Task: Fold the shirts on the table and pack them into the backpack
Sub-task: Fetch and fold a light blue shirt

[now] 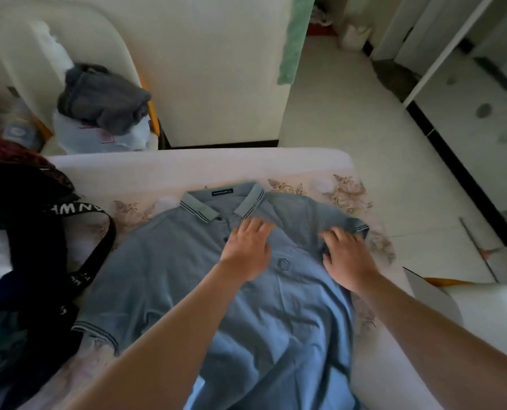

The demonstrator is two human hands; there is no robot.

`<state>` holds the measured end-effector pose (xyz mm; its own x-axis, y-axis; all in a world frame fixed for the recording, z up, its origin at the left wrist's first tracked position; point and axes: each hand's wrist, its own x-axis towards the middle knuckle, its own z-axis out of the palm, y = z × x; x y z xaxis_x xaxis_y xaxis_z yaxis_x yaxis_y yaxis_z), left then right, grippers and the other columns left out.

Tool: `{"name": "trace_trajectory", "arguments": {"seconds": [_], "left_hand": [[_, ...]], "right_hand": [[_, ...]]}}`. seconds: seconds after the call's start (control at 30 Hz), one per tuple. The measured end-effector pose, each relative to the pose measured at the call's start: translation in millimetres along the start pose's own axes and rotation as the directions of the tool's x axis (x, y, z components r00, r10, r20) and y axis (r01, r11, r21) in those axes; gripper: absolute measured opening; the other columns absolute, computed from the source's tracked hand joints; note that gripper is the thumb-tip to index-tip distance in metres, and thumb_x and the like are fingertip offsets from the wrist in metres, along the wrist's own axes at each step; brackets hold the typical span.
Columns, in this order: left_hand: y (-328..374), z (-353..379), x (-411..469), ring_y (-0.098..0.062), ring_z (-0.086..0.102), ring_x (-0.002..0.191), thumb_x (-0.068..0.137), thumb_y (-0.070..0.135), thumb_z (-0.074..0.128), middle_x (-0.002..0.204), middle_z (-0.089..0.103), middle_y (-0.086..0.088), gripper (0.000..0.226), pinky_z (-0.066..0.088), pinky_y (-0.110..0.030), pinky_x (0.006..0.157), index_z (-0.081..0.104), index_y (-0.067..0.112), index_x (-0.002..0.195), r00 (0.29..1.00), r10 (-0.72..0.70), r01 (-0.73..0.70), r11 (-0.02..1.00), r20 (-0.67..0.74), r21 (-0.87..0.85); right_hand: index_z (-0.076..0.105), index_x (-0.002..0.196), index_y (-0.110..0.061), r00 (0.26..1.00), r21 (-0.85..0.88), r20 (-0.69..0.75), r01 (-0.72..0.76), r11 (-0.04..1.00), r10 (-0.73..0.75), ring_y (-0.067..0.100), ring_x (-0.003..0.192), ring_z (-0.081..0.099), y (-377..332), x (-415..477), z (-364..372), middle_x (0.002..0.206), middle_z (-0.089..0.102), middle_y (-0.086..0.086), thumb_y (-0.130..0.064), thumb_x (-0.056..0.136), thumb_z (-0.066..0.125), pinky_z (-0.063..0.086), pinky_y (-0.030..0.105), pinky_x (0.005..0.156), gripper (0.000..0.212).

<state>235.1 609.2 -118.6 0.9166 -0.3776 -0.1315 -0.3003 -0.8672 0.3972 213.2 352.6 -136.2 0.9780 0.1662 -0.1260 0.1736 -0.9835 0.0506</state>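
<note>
The head view is showing a worktop [187,165] under a flowered cloth. Pale floor tiles [364,137] are running off toward 2 o'clock, and a grey garment [104,99] is lying heaped at 11 o'clock. A blue polo shirt [169,261] is lying front up on the worktop, collar toward 12 o'clock. A black backpack [33,261] is sitting just beside it at 9 o'clock. The left grip [248,250] is pressing flat below the collar, fingers spread and holding nothing. The right grip [347,258] is resting with straight fingers on the sleeve at 3 o'clock.
</note>
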Motion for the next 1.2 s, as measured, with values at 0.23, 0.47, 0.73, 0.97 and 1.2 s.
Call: {"name": "trace_trajectory", "arguments": {"seconds": [0.23,0.47,0.73,0.97,1.2], "left_hand": [[24,50,3,-0.029,-0.02,0.149,0.098,0.058,0.035,0.162,-0.025,-0.003,0.079,-0.001,-0.052,0.121,-0.009,0.029,0.156,0.944,-0.118,0.034,0.964,0.308,0.265],[48,47,-42,-0.025,0.003,0.15,0.094,0.034,0.05,0.163,0.006,-0.003,0.072,0.011,-0.042,0.121,0.014,0.028,0.155,0.983,-0.062,0.042,0.992,0.174,0.115],[69,46,-144,-0.023,0.048,0.116,0.083,0.022,0.058,0.12,0.055,0.003,0.036,0.041,-0.035,0.101,0.062,0.025,0.118,0.992,-0.125,0.124,0.982,-0.002,-0.141],[78,56,-232,-0.009,0.043,0.115,0.058,0.071,0.06,0.114,0.05,0.013,0.052,0.036,-0.033,0.105,0.061,0.041,0.101,0.928,-0.113,0.144,0.988,0.356,-0.061],[71,59,-302,-0.013,0.045,0.116,0.078,0.053,0.067,0.117,0.055,0.011,0.034,0.042,-0.032,0.098,0.067,0.035,0.106,0.935,-0.116,0.067,0.986,0.336,0.154]], "right_hand": [[0.058,0.127,-0.029,0.977,-0.288,0.116,-0.141,0.947,0.18,0.031,0.128,0.044,37,-41,-13,0.137,0.051,0.007,-0.028,0.088,0.06,0.029,0.048,0.106,0.039],[-0.004,0.159,-0.028,0.945,0.107,0.321,0.025,0.994,-0.059,0.024,0.154,-0.008,-6,-85,14,0.166,-0.015,0.004,-0.045,0.105,0.032,0.005,0.046,0.124,0.067],[0.051,0.129,-0.018,0.99,0.252,0.046,-0.141,0.957,0.134,0.029,0.118,0.053,-15,-178,12,0.133,0.048,0.01,-0.041,0.098,0.041,0.043,0.04,0.096,0.04],[0.062,0.078,-0.018,0.979,0.2,0.203,-0.04,0.979,-0.001,0.029,0.084,0.061,-38,-247,4,0.087,0.061,0.004,-0.059,0.083,0.033,0.045,0.035,0.076,0.05],[0.052,0.118,-0.01,0.951,0.406,0.25,-0.274,0.872,0.183,0.036,0.111,0.06,-54,-257,-7,0.116,0.066,0.018,-0.041,0.104,0.038,0.044,0.038,0.084,0.037]]}}
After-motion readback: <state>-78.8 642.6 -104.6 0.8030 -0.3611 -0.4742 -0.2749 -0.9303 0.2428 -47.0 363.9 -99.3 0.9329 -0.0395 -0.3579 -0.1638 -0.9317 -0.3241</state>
